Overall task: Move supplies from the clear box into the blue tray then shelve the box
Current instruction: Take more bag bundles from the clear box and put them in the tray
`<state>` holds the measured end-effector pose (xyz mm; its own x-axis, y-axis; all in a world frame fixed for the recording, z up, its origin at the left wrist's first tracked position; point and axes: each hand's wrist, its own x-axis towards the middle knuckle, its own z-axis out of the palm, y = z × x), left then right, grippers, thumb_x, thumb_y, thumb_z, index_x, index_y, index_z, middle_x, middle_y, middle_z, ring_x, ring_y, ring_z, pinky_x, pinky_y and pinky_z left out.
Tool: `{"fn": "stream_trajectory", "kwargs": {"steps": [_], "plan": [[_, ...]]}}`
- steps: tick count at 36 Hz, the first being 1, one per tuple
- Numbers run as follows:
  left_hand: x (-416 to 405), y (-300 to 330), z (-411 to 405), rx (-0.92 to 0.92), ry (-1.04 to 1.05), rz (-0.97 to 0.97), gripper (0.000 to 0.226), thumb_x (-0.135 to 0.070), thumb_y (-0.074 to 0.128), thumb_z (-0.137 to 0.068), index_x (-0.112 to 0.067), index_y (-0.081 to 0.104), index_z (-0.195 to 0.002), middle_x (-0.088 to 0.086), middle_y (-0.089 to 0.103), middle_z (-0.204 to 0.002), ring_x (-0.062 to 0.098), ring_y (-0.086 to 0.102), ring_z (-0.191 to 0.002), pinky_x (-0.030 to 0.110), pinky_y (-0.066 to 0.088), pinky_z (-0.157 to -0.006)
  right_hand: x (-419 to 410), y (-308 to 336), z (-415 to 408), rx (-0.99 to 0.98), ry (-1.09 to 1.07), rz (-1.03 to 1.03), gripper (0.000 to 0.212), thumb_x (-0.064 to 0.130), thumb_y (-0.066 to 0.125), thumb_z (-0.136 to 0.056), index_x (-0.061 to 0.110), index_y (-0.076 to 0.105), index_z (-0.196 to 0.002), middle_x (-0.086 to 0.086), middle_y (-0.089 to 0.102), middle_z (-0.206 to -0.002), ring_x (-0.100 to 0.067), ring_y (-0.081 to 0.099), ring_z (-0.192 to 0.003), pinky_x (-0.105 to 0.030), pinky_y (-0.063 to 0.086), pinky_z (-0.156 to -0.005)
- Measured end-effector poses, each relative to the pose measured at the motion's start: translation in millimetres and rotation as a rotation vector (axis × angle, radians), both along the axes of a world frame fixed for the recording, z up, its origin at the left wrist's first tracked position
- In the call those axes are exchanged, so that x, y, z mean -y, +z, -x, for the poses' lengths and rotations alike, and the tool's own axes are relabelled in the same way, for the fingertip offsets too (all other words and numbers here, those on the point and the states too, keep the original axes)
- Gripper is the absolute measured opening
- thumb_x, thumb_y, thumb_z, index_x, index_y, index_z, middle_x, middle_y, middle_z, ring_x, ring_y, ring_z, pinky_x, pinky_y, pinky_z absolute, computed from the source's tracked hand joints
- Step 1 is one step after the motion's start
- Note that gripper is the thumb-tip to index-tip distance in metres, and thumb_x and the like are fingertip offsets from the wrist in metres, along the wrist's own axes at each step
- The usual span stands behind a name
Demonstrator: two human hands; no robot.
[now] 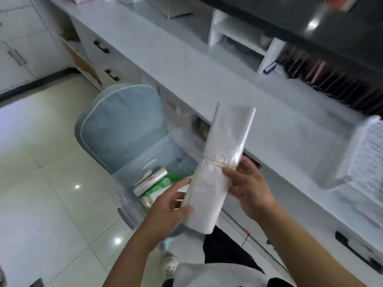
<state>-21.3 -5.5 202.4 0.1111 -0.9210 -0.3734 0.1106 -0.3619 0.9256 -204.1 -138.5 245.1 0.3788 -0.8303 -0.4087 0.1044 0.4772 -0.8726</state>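
Both hands are closed on one long bundle of clear plastic bags (pixel 215 168), rolled flat and cinched round its middle by a thin rubber band (pixel 219 161). The left hand (pixel 165 206) grips the lower end from the side, thumb lying across the front of the plastic and fingers curled behind it. The right hand (pixel 248 189) holds the bundle just under the band, fingertips pressed to its right edge and the palm turned inward. The bundle stands tilted, its top leaning toward the worktop (pixel 207 75) and its bottom end hanging above the person's dark-trousered leg. Below and to the left of it the clear box (pixel 132 179) sits on the seat of a grey-blue padded chair (pixel 120 121), open at the top; inside I can make out a couple of silvery rolls (pixel 149 179) and a green packet (pixel 165 182), partly hidden behind the left hand. Over on the right, on the pale worktop, lies a slatted tray (pixel 356 154) with a lattice wall; it looks whitish-blue in this light and is blurred, so I cannot tell what lies in it. The tray is well apart from the box, with the bundle held up between them. Under the chair the floor (pixel 41 183) is glossy pale tile, and a white perforated shoe (pixel 170 264) shows beside the leg.
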Motion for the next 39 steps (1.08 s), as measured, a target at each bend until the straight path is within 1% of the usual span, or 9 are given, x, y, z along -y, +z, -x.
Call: {"fn": "stream_trajectory", "kwargs": {"steps": [4,9,13,18,22,28,30,33,39], "plan": [[36,9,27,0.013,-0.148,0.093,0.057,-0.017,0.068,-0.081,-0.046,0.057,-0.128,-0.001,0.072,-0.114,0.018,0.069,-0.101,0.032,0.055,-0.084,2,21,51,0.016,-0.191,0.048,0.033,0.003,0.066,-0.085,0.013,0.062,-0.116,-0.015,0.071,-0.113,-0.026,0.07,-0.095,-0.042,0.059,-0.07],[92,31,73,0.069,-0.344,0.157,0.056,-0.03,0.072,-0.076,-0.047,0.058,-0.127,-0.002,0.072,-0.113,0.021,0.068,-0.103,0.034,0.055,-0.089,9,40,116,0.092,-0.389,0.128,0.029,0.008,0.072,-0.079,0.028,0.069,-0.1,-0.011,0.073,-0.109,-0.022,0.071,-0.092,-0.037,0.058,-0.067],[136,45,118,0.102,-0.462,0.199,0.052,-0.031,0.073,-0.075,-0.045,0.061,-0.124,-0.002,0.072,-0.11,0.016,0.068,-0.099,0.026,0.053,-0.082,23,43,166,0.133,-0.515,0.141,0.036,0.013,0.075,-0.075,0.028,0.068,-0.107,-0.009,0.073,-0.113,-0.022,0.071,-0.096,-0.039,0.057,-0.069],[185,60,177,0.103,-0.582,0.168,0.046,-0.041,0.069,-0.078,-0.044,0.062,-0.123,-0.003,0.072,-0.111,0.015,0.07,-0.1,0.025,0.055,-0.08,52,40,234,0.177,-0.639,0.101,0.04,0.013,0.077,-0.071,0.026,0.066,-0.107,-0.007,0.074,-0.108,-0.021,0.071,-0.087,-0.041,0.058,-0.067],[223,61,223,0.139,-0.595,0.132,0.03,-0.027,0.062,-0.093,-0.044,0.066,-0.117,-0.008,0.072,-0.109,0.013,0.07,-0.099,0.031,0.056,-0.086,80,40,296,0.152,-0.717,0.072,0.038,0.01,0.075,-0.075,0.024,0.065,-0.109,-0.006,0.074,-0.104,-0.021,0.071,-0.082,-0.038,0.057,-0.063],[279,53,287,0.236,-0.559,0.055,0.038,-0.022,0.062,-0.093,-0.044,0.059,-0.124,-0.017,0.063,-0.123,-0.01,0.061,-0.102,0.026,0.048,-0.095,140,30,385,0.044,-0.711,-0.057,0.023,0.008,0.067,-0.086,0.022,0.063,-0.104,-0.005,0.07,-0.097,-0.02,0.069,-0.071,-0.033,0.057,-0.06],[296,51,307,0.249,-0.582,0.01,0.045,-0.025,0.061,-0.093,-0.04,0.052,-0.134,-0.018,0.056,-0.131,-0.01,0.058,-0.108,0.023,0.045,-0.096,159,24,406,-0.011,-0.669,-0.121,0.023,0.01,0.065,-0.088,0.017,0.061,-0.11,-0.007,0.068,-0.098,-0.02,0.069,-0.071,-0.032,0.058,-0.059],[318,46,335,0.259,-0.604,-0.051,0.052,-0.028,0.06,-0.093,-0.037,0.044,-0.142,-0.015,0.051,-0.137,-0.005,0.054,-0.115,0.029,0.043,-0.104,187,13,426,-0.075,-0.594,-0.197,0.027,0.011,0.065,-0.089,0.012,0.059,-0.116,-0.011,0.066,-0.102,-0.024,0.068,-0.079,-0.031,0.058,-0.06],[341,36,370,0.249,-0.598,-0.129,0.048,-0.022,0.058,-0.094,-0.039,0.049,-0.137,-0.017,0.056,-0.135,0.0,0.058,-0.114,0.036,0.047,-0.105,237,-3,429,-0.1,-0.455,-0.204,0.017,0.01,0.068,-0.087,0.016,0.064,-0.102,-0.006,0.072,-0.092,-0.023,0.07,-0.075,-0.033,0.058,-0.065]]}}
